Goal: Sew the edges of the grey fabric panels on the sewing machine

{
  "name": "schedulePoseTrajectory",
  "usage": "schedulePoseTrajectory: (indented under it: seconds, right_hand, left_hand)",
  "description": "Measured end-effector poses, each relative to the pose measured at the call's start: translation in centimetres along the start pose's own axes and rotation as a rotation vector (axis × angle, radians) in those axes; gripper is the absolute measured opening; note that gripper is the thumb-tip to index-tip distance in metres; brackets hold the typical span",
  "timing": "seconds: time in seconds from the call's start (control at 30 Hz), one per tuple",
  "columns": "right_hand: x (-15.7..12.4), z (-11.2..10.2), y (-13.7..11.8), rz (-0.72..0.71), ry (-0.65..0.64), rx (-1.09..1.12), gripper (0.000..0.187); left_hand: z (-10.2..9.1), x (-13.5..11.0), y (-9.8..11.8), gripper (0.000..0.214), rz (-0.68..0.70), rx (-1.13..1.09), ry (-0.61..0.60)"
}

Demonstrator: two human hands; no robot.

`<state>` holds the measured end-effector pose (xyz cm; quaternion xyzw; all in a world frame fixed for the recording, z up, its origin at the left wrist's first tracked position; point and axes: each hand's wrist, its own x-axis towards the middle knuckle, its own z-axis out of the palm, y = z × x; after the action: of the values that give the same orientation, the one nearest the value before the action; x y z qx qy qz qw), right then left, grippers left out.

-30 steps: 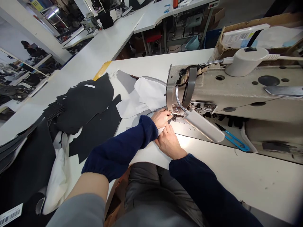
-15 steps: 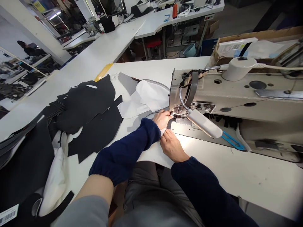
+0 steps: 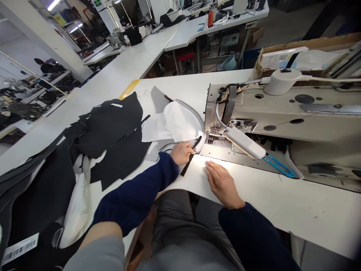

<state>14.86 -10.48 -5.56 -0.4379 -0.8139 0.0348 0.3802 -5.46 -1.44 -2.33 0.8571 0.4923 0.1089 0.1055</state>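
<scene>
My left hand (image 3: 182, 152) pinches the near edge of a grey and white fabric piece (image 3: 182, 122), just left of the sewing machine's needle area. A black strip (image 3: 186, 165) hangs from that edge towards me, beside my fingers. On the bare tabletop right of the fabric, my right hand (image 3: 222, 182) rests with its fingers stretched out and holds nothing. The sewing machine (image 3: 270, 113) stands to the right, its lamp (image 3: 245, 142) lighting the table by my right fingertips. The fabric's right edge lies close to the needle plate.
Black cut fabric pieces (image 3: 115, 128) lie stacked on the left of the white table (image 3: 282, 203). A white cloth bundle (image 3: 75, 214) sits among them. Behind the machine is a cardboard box (image 3: 313, 42). Farther back stands another worktable with an orange thread spool (image 3: 210, 19).
My left hand has drawn the fabric's edge slightly left and towards me, away from the needle. My right hand has let go of the fabric and moved right and nearer.
</scene>
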Motion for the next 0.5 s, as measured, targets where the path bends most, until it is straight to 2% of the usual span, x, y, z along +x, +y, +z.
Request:
schedulePoseTrajectory:
  seconds: [0.1, 0.13, 0.23, 0.3, 0.37, 0.5]
  right_hand:
    - [-0.4, -0.1, 0.5, 0.063, 0.03, 0.044, 0.025]
    - [-0.4, 0.0, 0.6, 0.074, 0.03, 0.049, 0.024]
    - [-0.2, 0.5, 0.9, 0.084, 0.027, 0.036, 0.024]
    - [-0.1, 0.7, 1.0, 0.088, 0.027, 0.039, 0.025]
    - [-0.1, 0.8, 1.1, 0.089, 0.031, 0.058, 0.025]
    - [-0.6, 0.6, 1.4, 0.08, 0.029, 0.086, 0.026]
  left_hand:
    - [-2.8, -4.2, -0.4, 0.013, -0.112, -0.069, -0.111]
    - [-3.7, -5.0, -0.3, 0.017, -0.154, -0.067, -0.141]
    - [-5.0, -5.2, 0.9, 0.033, -0.259, 0.012, -0.105]
    - [-4.4, -4.1, 2.1, 0.038, -0.295, 0.08, -0.059]
    - [-3.0, -2.9, 3.2, 0.041, -0.322, 0.141, -0.074]
    - [-0.5, -1.9, 3.9, 0.028, -0.344, 0.214, -0.102]
